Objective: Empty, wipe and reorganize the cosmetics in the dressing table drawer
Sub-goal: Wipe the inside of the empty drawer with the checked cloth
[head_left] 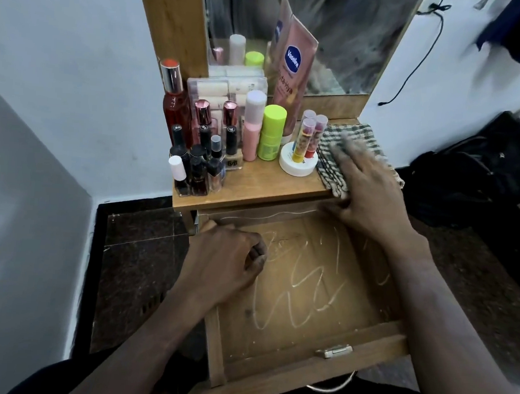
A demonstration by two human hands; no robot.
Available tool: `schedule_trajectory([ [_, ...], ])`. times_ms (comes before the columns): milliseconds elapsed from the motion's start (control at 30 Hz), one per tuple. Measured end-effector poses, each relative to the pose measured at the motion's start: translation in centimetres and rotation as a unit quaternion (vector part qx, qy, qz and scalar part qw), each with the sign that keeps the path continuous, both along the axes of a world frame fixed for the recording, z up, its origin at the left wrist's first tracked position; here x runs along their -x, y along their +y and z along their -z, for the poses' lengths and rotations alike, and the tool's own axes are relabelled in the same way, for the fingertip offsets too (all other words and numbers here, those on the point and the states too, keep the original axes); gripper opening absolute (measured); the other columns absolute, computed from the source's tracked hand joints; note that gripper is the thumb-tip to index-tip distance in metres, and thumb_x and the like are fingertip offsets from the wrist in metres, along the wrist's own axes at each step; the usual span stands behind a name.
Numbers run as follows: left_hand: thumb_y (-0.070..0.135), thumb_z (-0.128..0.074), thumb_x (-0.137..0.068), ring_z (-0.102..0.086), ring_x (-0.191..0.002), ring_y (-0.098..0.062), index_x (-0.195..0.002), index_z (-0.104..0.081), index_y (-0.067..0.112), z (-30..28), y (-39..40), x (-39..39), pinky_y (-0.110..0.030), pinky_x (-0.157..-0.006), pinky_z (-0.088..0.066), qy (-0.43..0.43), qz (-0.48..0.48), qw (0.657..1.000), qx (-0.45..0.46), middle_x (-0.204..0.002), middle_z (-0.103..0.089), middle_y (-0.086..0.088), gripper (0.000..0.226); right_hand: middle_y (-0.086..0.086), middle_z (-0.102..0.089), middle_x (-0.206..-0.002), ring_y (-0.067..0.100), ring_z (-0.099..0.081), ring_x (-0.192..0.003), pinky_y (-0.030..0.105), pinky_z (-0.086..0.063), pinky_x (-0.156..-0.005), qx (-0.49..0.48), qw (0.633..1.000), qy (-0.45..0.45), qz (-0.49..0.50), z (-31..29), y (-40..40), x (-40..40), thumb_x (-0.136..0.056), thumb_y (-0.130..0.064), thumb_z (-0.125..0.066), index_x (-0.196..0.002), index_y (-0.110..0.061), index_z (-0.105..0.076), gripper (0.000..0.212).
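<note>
The wooden drawer (362,346) is pulled out, with nothing inside but pale scrawl marks on its bottom. My left hand (225,262) rests on the drawer's left wall with fingers curled, holding nothing that I can see. My right hand (365,186) reaches, fingers spread and blurred, onto a checked cloth (332,174) lying at the right of the dressing table top (253,184). Cosmetics stand on the top: a red bottle (174,103), dark nail polish bottles (192,166), a pink bottle (252,128), a green-capped stick (271,132), a Vaseline tube (293,72), and small tubes (310,135) on a white jar (298,165).
A mirror (343,32) rises behind the table top. A clear box of pale items (226,88) stands at the back left. A dark bag (478,170) lies on the floor to the right. A black cable (419,54) hangs on the white wall. The floor is dark tile (135,264).
</note>
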State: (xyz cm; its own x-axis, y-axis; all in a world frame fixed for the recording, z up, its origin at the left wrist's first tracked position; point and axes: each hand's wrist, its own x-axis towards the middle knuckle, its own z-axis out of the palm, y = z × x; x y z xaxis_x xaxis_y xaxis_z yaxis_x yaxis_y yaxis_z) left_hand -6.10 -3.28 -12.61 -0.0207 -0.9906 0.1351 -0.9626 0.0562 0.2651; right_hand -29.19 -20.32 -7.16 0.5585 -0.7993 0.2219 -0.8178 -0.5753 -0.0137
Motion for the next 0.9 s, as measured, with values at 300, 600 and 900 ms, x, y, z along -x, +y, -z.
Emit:
schedule_trajectory([
  [300,0.054,-0.059,-0.099,-0.063,-0.097,0.002,-0.110,-0.072,0.042,-0.5,0.1,-0.1,-0.034,-0.103,-0.042,0.025,0.020,0.999,0.000,-0.099,-0.073,0.024,0.020,-0.004,-0.026,-0.172,0.026,-0.023,-0.160,0.050,-0.023,-0.128,-0.056,0.998,-0.021,-0.028,-0.3,1.2,2.1,-0.091,-0.009,-0.063,-0.165,-0.028,-0.029,0.084],
  [600,0.044,-0.056,-0.107,-0.060,-0.110,0.005,-0.139,-0.062,0.039,-2.4,0.5,1.5,-0.031,-0.094,-0.052,0.220,0.097,0.971,-0.017,-0.132,-0.065,0.022,0.033,-0.001,-0.073,-0.123,0.015,-0.066,-0.112,0.019,-0.047,-0.092,-0.148,0.953,-0.257,0.063,-2.4,10.4,1.8,-0.105,-0.019,-0.058,-0.137,-0.020,-0.067,0.032],
  [900,0.065,-0.030,-0.106,-0.041,-0.145,-0.012,-0.161,-0.036,0.027,-3.3,3.5,4.4,-0.037,-0.117,-0.038,0.272,0.036,0.962,-0.022,-0.158,-0.041,0.007,0.067,0.016,-0.076,-0.119,0.035,-0.072,-0.116,0.048,-0.059,-0.097,-0.515,0.513,-0.661,0.187,-0.4,17.9,-3.3,-0.105,-0.032,-0.060,-0.131,-0.012,-0.067,0.034],
])
